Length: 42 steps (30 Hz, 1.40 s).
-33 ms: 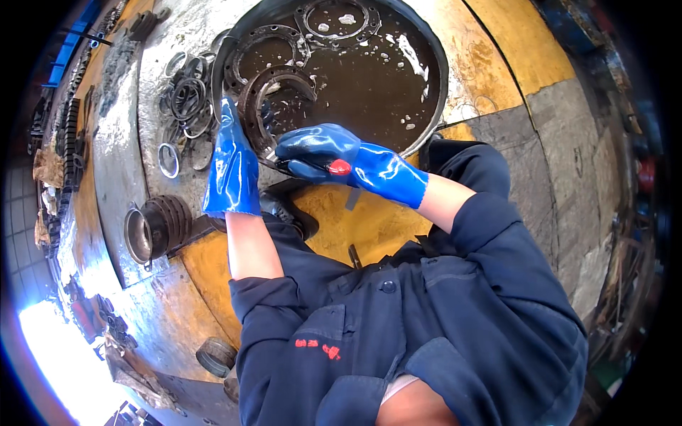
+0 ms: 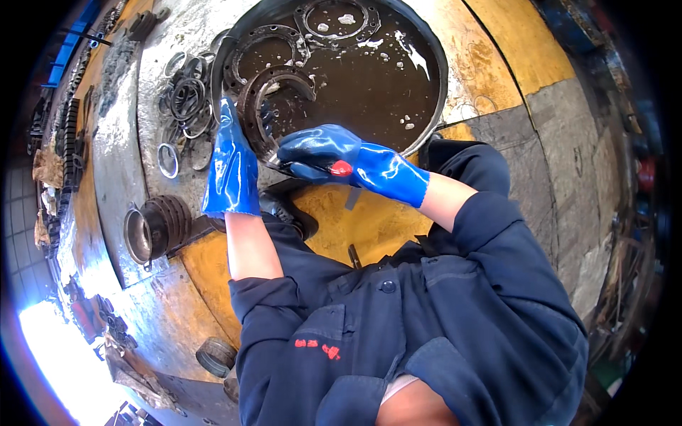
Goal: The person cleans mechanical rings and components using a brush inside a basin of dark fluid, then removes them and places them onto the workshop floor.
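Note:
My left hand (image 2: 233, 167), in a blue rubber glove, reaches over the near left rim of a round basin (image 2: 442, 85) of dark liquid. It is closed against the outer side of a flanged metal ring (image 2: 250, 106), its inner fingers hidden. The ring stands tilted, its lower part under the liquid. My right hand (image 2: 320, 153), gloved in blue too, is closed round a red-handled tool (image 2: 341, 168) at the near rim. A pale, streaky tip (image 2: 270, 153) points from its fingers at the ring; the tool's kind cannot be made out.
Two more flanged rings, one at the left (image 2: 266, 35) and one farther back (image 2: 337, 11), lie in the basin among foam patches. Several thin rings (image 2: 188, 98) are piled left of it. A ribbed metal cylinder (image 2: 163, 224) lies nearer; a short metal sleeve (image 2: 217, 355) is below it.
The right hand and its tool have shifted very slightly to the right. Foam patches on the liquid have drifted and changed shape. The left hand and the ring stay put.

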Tool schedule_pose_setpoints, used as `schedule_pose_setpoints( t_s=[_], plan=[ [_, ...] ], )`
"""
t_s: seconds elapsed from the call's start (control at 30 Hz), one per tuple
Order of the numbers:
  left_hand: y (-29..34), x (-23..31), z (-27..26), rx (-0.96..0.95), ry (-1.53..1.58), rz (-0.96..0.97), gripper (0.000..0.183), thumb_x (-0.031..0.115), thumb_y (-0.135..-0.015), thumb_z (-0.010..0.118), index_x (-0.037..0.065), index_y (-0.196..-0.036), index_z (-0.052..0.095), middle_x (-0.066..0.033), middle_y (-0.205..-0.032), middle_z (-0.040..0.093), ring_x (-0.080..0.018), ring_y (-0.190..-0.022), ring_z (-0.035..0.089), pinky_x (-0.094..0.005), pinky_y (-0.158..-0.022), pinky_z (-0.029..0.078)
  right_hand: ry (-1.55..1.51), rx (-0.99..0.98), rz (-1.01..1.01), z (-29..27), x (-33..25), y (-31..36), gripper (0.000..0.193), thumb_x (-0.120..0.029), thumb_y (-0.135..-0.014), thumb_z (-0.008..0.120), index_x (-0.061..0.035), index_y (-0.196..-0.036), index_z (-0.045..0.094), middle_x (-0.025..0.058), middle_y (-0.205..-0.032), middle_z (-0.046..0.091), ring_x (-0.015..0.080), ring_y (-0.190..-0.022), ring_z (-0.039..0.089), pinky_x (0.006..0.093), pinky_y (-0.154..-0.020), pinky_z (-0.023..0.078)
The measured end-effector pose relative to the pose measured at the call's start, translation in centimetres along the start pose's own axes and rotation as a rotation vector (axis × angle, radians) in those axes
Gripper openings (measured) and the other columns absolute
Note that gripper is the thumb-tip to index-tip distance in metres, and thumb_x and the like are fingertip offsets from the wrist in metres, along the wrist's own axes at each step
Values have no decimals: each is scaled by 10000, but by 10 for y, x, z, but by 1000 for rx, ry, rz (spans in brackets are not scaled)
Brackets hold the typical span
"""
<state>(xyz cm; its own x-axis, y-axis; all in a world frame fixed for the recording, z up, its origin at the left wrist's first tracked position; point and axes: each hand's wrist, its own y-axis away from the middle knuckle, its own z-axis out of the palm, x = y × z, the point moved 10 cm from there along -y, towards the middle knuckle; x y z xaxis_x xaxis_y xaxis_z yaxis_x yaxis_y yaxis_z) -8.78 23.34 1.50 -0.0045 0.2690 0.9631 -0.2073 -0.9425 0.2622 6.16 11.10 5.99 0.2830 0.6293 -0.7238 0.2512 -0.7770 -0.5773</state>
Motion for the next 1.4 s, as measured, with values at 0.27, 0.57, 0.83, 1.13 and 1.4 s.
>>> schedule_pose_setpoints(
  t_s=[0.27, 0.57, 0.83, 1.13, 1.4],
  plan=[
    [-51, -52, -1, -112, 283, -215, 719, 565, -1108, 411, -5, -1536, 502, -196, -1410, 672, -323, -1213, 674, -452, -1051, 516, 315, -524, 90, 6, 58, 37, 294, -191, -828, 721, -188, -1121, 735, 33, -1120, 745, 331, -992, 728, 453, -792, 589],
    [-67, -94, -18, -105, 438, -332, 835, 716, -1038, 479, 35, -1518, 535, -207, -1389, 679, -393, -1161, 708, -542, -1029, 555, -86, 226, 1075, -97, 153, 87, 170, -193, -934, 697, -69, -1030, 761, 23, -902, 771, 182, -833, 733, 350, -826, 580],
    [-41, -63, -14, -85, 393, -278, 825, 713, -1042, 476, 34, -1505, 549, -197, -1389, 680, -384, -1161, 710, -536, -1030, 560, -294, 391, 1015, -90, 152, -12, 49, -132, -927, 693, -88, -917, 710, 2, -806, 695, 139, -754, 667, 310, -748, 552],
    [-39, -56, 21, -135, 358, -261, 815, 708, -1046, 472, 32, -1491, 566, -187, -1388, 681, -374, -1161, 712, -530, -1031, 565, -1002, 382, 801, 9, 148, -31, 140, -64, -918, 689, -110, -790, 653, -21, -698, 609, 90, -665, 592, 265, -661, 521],
    [-36, -49, -5, -85, 318, -215, 806, 704, -1049, 469, 31, -1479, 580, -178, -1388, 682, -365, -1160, 714, -524, -1032, 570, -15, 210, 306, -4, 3, 1, 209, -160, -913, 781, -85, -1108, 789, 157, -1097, 773, 334, -997, 760, 414, -881, 622]
  ],
)
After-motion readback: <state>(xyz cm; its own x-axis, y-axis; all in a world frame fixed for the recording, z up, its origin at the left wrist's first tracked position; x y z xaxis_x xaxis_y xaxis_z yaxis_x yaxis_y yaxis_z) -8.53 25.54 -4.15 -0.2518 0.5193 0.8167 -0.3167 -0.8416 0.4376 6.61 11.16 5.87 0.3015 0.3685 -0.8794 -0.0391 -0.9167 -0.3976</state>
